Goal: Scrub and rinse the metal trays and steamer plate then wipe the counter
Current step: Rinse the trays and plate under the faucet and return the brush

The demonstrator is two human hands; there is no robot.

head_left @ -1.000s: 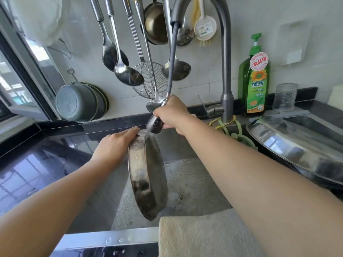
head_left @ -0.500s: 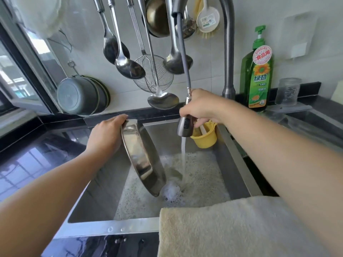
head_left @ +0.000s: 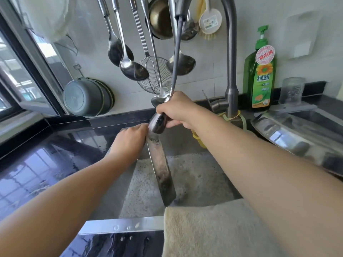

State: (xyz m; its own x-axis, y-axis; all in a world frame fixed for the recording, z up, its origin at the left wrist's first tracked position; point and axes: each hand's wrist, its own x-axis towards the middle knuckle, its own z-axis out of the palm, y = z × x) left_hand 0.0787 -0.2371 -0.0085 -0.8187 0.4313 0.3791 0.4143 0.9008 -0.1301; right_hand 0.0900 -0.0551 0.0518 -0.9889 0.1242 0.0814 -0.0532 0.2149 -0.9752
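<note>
My left hand (head_left: pixel 128 141) grips the top rim of a metal tray (head_left: pixel 161 167), held nearly on edge over the foamy sink (head_left: pixel 200 180). Only the tray's thin side faces me. My right hand (head_left: pixel 178 110) holds the pull-out spray head (head_left: pixel 156 123) on its grey hose, right at the tray's upper end and close to my left fingers. Another large metal tray (head_left: pixel 289 134) lies tilted on the counter at the right.
The faucet (head_left: pixel 231 71) rises behind the sink. A green soap bottle (head_left: pixel 261 75) and a glass jar (head_left: pixel 292 90) stand at the back right. Ladles and a strainer (head_left: pixel 154 75) hang on the wall. A beige towel (head_left: pixel 204 227) drapes over the sink's front edge. Black counter (head_left: pixel 37 167) lies left.
My right hand has brought the spray head left and up to the tray's top. The tray has turned more edge-on. The view has shifted, showing the right tray again.
</note>
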